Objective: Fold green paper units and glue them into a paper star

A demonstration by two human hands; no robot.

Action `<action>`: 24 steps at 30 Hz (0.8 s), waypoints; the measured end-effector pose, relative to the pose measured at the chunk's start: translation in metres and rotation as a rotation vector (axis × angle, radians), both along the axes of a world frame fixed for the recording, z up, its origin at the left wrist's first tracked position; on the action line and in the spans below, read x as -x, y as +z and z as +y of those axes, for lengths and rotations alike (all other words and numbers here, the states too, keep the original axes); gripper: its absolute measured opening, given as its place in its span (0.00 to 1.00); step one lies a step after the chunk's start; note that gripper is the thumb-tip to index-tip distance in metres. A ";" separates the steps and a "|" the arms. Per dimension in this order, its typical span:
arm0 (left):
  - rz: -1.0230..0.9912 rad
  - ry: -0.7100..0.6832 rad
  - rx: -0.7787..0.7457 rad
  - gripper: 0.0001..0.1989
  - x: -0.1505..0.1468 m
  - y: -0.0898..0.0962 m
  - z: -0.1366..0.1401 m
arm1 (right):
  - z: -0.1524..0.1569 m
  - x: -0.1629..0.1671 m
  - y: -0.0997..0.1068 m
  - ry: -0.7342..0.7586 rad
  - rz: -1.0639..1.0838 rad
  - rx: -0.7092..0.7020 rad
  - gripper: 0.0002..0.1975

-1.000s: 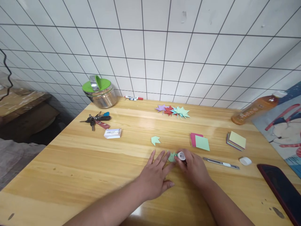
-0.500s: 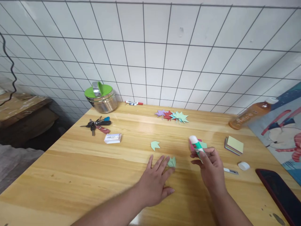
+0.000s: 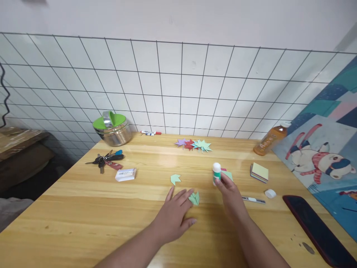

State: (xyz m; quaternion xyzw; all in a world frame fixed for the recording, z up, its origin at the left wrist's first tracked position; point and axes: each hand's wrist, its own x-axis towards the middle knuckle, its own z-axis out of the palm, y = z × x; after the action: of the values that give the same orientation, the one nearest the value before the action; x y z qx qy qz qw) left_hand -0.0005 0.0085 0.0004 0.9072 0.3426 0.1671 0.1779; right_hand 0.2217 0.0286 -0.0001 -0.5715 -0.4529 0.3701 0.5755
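My right hand [image 3: 231, 195] holds a green-and-white glue stick [image 3: 216, 174] upright, its white end up; whether its base touches the table cannot be told. Partly behind the stick and fingers lie green and pink paper sheets [image 3: 228, 175]. My left hand [image 3: 177, 214] lies flat on the table with fingers spread. Its fingertips reach the edge of a small folded green paper piece [image 3: 195, 199]. Just beyond those fingers is another notched green paper piece [image 3: 175, 179]. To the right of my right hand are a white cap [image 3: 270, 193] and a slim cutter knife [image 3: 253, 200].
Along the tiled wall stand a green-lidded steel pot [image 3: 113, 132], markers [image 3: 151, 133], spiky paper shapes [image 3: 195, 144] and a bottle [image 3: 272, 139]. Keys [image 3: 104, 160] and a small white box [image 3: 125, 174] lie left. A sticky-note stack [image 3: 259, 172] and phone [image 3: 315, 227] lie right.
The glue stick has gone from tilted to upright in my right hand. My left hand keeps its place by the folded paper. The camera view has tipped up and turned right.
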 end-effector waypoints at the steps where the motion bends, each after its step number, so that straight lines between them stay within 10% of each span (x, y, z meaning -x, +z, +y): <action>1: -0.043 0.000 -0.023 0.13 0.000 0.001 0.001 | 0.006 0.000 -0.001 0.015 -0.061 0.032 0.23; 8: -0.179 0.443 -0.150 0.10 0.023 -0.003 0.027 | 0.034 0.005 -0.002 -0.120 -0.774 0.175 0.15; 17: -0.133 0.718 -0.018 0.18 0.037 -0.022 0.050 | 0.043 0.005 -0.005 -0.149 -0.933 0.223 0.13; 24: -0.121 0.753 0.141 0.19 0.042 -0.015 0.063 | 0.001 0.003 0.005 -0.329 -0.798 -0.191 0.23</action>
State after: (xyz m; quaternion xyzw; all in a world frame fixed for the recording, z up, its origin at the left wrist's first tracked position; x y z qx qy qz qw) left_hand -0.0423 0.0712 -0.0144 0.6921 0.6512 0.2499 0.1857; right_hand 0.2189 0.0298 0.0047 -0.6784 -0.5747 -0.0198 0.4572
